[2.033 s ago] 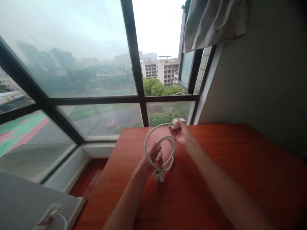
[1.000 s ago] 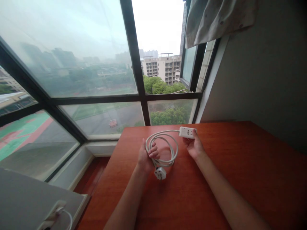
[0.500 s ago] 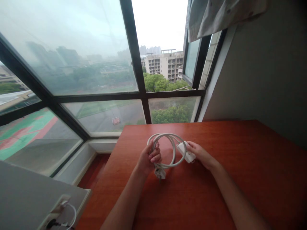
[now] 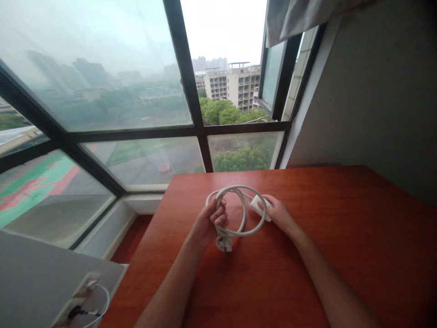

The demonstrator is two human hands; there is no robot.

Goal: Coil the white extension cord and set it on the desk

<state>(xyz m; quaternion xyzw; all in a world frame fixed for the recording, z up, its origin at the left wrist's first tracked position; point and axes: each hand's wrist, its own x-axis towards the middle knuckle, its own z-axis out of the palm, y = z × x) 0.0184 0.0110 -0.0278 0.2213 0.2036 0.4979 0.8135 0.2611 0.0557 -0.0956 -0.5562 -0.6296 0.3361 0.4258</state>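
My left hand [image 4: 208,223] is closed around a looped white cable [image 4: 244,233], fingers curled over its strands. Below those fingers hangs the cable's plug [image 4: 224,243], its pins pointing down. At the other end, a white power strip [image 4: 256,206] is gripped by my right hand [image 4: 278,212], which covers part of its far side. The coil spans the gap between both hands, and one loop passes in front of the strip. Everything is held over the reddish-brown wooden table [image 4: 266,282].
Windows with a dark frame [image 4: 136,133] rise behind the table, one pane swung outward. A grey curtain [image 4: 300,18] hangs at the upper right beside a dark wall [image 4: 385,100]. At lower left, a wall socket [image 4: 77,300] holds a black plug and a white charger.
The power strip has turned slightly and shifted a little left in my right hand. My left hand keeps its hold on the cable. The whole view has tilted slightly.
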